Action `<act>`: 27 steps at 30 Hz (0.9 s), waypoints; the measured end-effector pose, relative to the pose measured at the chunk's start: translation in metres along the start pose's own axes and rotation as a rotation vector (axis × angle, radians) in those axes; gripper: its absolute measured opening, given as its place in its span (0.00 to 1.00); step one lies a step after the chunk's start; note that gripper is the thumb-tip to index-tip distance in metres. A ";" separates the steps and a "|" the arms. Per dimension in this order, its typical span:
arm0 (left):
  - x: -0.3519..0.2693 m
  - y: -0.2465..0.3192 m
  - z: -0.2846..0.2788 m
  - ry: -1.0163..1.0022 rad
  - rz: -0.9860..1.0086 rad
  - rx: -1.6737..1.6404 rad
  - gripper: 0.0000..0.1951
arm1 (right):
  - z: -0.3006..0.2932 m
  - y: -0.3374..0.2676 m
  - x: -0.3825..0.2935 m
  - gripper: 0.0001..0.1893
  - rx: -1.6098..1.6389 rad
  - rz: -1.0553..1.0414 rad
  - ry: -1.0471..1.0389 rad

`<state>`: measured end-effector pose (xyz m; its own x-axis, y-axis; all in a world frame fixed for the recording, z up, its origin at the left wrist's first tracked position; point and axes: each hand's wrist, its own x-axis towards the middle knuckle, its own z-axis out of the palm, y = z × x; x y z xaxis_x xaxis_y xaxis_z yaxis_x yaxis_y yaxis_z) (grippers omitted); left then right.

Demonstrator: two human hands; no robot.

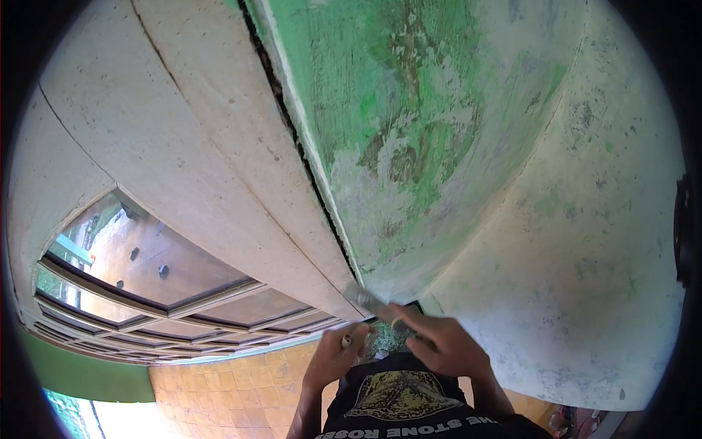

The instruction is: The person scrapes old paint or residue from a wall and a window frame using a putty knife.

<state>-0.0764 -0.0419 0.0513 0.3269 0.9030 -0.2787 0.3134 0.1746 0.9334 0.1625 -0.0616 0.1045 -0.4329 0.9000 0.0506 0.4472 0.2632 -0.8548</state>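
My right hand (447, 340) grips a flat-bladed hand tool (364, 299), a scraper or a brush; blur hides which. Its broad end lies over the lower edge of the white-painted wooden frame (307, 236), close to the corner with the green wall (406, 110). Just left of it, my left hand (337, 351) is curled around a small pale rod-like thing (346, 341), with only its round end showing. Between the hands, pale green flaky bits (386, 337) show low down, partly covered by my fingers.
A dark gap (296, 140) runs between frame and wall. Left is a window with glass panes and wooden bars (170, 315). A whitish, patchy wall (576, 247) rises on the right. Orange floor tiles (230, 389) lie below. Mixed objects (565, 420) stand at lower right.
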 end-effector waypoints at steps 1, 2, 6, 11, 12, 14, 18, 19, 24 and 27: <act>0.001 0.008 -0.003 0.098 0.195 0.149 0.14 | -0.003 -0.005 0.002 0.35 0.002 0.001 -0.003; 0.003 0.022 -0.006 0.196 0.316 0.169 0.12 | -0.006 -0.011 0.005 0.35 0.161 -0.012 0.094; 0.016 0.090 -0.009 0.322 0.553 0.058 0.10 | -0.012 -0.048 0.022 0.34 0.560 0.001 0.291; 0.042 0.140 0.001 0.167 0.486 -0.235 0.15 | -0.008 -0.053 0.038 0.34 0.676 -0.052 0.332; 0.045 0.142 0.009 0.179 0.486 -0.233 0.15 | -0.006 -0.053 0.041 0.34 0.721 -0.055 0.324; 0.055 0.150 0.030 0.240 0.588 -0.690 0.19 | -0.002 -0.056 0.042 0.34 0.721 -0.032 0.308; 0.062 0.153 0.029 0.153 0.464 -0.738 0.19 | -0.002 -0.055 0.039 0.33 0.744 -0.001 0.295; 0.065 0.151 0.028 0.179 0.507 -0.698 0.18 | -0.004 -0.056 0.040 0.33 0.755 0.007 0.293; 0.070 0.153 0.034 0.258 0.575 -0.718 0.17 | -0.007 -0.046 0.044 0.33 0.732 -0.018 0.258; 0.072 0.155 0.034 0.243 0.581 -0.733 0.17 | -0.013 -0.050 0.044 0.33 0.704 -0.019 0.262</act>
<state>0.0260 0.0371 0.1680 0.0360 0.9680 0.2483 -0.5004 -0.1977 0.8430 0.1312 -0.0306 0.1563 -0.1961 0.9738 0.1150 -0.2029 0.0745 -0.9764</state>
